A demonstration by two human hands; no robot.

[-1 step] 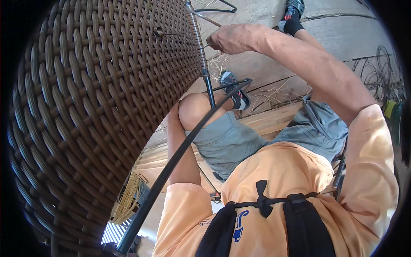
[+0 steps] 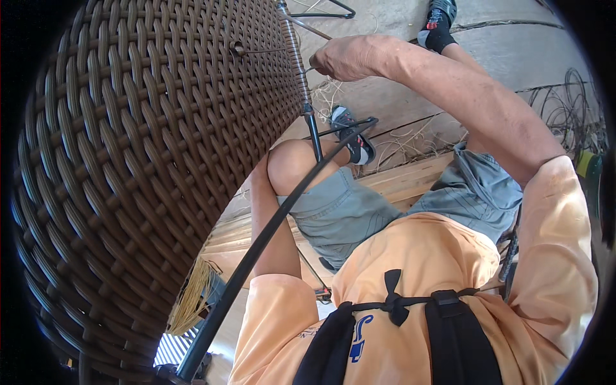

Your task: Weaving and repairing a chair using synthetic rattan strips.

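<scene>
A large brown woven wicker panel (image 2: 167,128) fills the left side of the view. Along its right edge runs a tube wrapped in brown strand (image 2: 296,61). At that edge my right hand (image 2: 340,58) is closed, its back and wrist toward me. A short thin piece shows between its fingertips and the wrapped tube, too small to make out. My left forearm (image 2: 260,218) goes up behind the panel, which hides the left hand. Higher on the panel, a strand (image 2: 263,51) runs from a small round hole or loop toward the edge.
A long black metal tube (image 2: 269,228) crosses in front of me, joining a shorter leg (image 2: 313,135). Loose strands (image 2: 410,141) litter the floor, with coiled dark strands (image 2: 571,115) at the right. A bundle of pale strands (image 2: 196,292) hangs below the panel. Wooden boards (image 2: 410,179) lie beneath me.
</scene>
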